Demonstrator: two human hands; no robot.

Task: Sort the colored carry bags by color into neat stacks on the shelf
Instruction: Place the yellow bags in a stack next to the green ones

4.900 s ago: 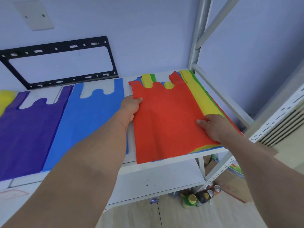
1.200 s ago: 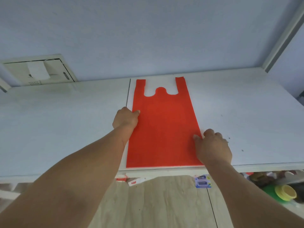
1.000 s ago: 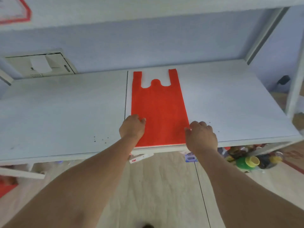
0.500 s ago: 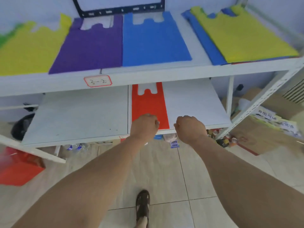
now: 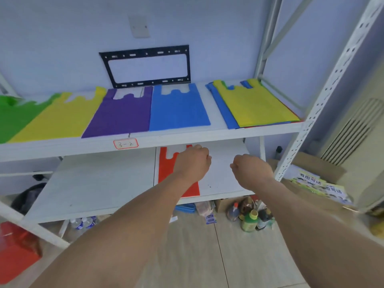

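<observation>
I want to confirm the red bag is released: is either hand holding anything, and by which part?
Nothing is held. The left hand and right hand are curled and empty, while the red bag lies flat on the lower shelf.

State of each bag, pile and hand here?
red bag: flat on lower shelf
green bag: flat, upper shelf
yellow bag: flat, upper shelf
purple bag: flat, upper shelf
blue bag: flat, upper shelf
mixed pile: unsorted, yellow on top
left hand: curled, empty
right hand: curled, empty
</observation>
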